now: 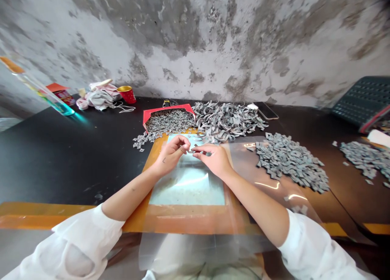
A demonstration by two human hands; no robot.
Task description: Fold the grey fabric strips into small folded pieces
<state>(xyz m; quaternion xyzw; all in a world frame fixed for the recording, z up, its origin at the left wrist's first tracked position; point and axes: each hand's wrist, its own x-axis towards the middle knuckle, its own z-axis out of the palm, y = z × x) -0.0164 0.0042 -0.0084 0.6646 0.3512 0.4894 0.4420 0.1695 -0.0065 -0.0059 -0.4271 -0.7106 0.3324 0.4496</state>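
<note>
Stained plaster wall (195, 28) rises behind a black table (70, 158), where your left hand (170, 154) and right hand (211, 160) meet, their fingertips (186, 149) pinching one small grey folded scrap (198, 152) over a clear plastic sheet (243, 170) on an orange-edged board (189, 219). Beyond and beside lie one red tray (169, 108) full of scraps, one tangled pile of grey strips (228, 121), and two heaps of small grey squares (289, 162)

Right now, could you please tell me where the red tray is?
In the head view, the red tray sits beyond the person's left hand, just left of the heap of grey strips.
</note>
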